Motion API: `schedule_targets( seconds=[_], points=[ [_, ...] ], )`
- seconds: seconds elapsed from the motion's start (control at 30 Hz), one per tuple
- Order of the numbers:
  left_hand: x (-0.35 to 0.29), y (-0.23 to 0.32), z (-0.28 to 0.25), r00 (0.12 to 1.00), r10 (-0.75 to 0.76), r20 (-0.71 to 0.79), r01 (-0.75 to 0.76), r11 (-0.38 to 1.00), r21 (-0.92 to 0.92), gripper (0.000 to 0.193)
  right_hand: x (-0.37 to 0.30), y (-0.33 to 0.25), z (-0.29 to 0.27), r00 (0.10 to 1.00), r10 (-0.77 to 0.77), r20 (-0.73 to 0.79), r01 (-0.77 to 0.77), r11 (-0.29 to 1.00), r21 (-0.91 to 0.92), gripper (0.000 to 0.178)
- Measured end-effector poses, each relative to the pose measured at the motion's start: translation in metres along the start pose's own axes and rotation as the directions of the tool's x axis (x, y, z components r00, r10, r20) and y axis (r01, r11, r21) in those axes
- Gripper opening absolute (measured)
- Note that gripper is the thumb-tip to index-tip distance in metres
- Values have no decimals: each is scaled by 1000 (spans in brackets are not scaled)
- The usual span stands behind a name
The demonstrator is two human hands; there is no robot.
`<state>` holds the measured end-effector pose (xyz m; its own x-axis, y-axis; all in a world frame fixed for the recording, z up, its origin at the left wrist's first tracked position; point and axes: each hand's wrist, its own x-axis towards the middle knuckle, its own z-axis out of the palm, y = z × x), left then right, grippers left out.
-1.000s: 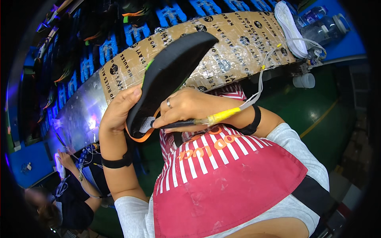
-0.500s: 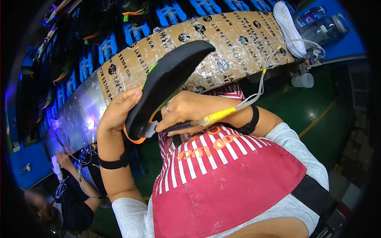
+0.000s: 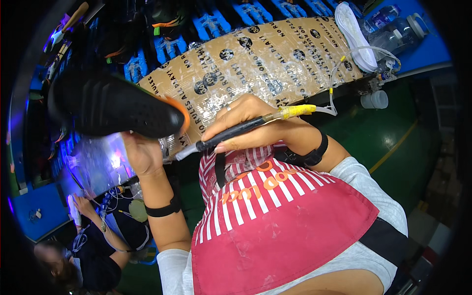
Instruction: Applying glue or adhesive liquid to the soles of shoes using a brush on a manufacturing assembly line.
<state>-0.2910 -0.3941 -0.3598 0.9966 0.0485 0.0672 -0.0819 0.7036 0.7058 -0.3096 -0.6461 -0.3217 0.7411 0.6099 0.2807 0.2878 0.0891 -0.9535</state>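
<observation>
A black shoe sole with an orange rim at one end is raised at the left, its ridged underside facing me and its far end blurred. Below it, my left hand grips the orange-rimmed end; most of its fingers are hidden behind the sole. In my right hand is a brush with a black handle, pale bristles and a yellow-wrapped end joined to a thin hose. The bristles point down and left, apart from the sole, near my left wrist.
A cardboard-covered bench stretches ahead. A white sole lies at its right end, beside clear bottles. Blue racks with dark shoe parts stand behind. Another person's hand works at the lower left.
The sole has swung left and turned so its underside shows. The brush has come away from its orange-rimmed end, and my right hand has shifted slightly up and right.
</observation>
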Motion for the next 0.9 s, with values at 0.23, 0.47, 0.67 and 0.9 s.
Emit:
schedule_targets(
  seconds=[0.23, 0.47, 0.67, 0.9],
  points=[
    [-11, 7, -21, 978, -205, -40, 190, 952, -240, 72, -3, -5, -5, 971, 44, -236, -38, 999, 31, 25],
    [-43, -27, -12, 894, -419, 160, 438, 740, -510, 78, 2, -8, -5, 889, 237, -393, -124, 948, 292, 23],
    [-50, -48, 6, 900, -371, 228, 436, 779, -452, 81, 16, -17, 0, 881, 126, -456, -17, 971, 237, 19],
    [-48, -59, 31, 873, -370, 318, 486, 716, -501, 80, 44, -19, 1, 723, -152, -674, 122, 988, -93, 17]
  ],
)
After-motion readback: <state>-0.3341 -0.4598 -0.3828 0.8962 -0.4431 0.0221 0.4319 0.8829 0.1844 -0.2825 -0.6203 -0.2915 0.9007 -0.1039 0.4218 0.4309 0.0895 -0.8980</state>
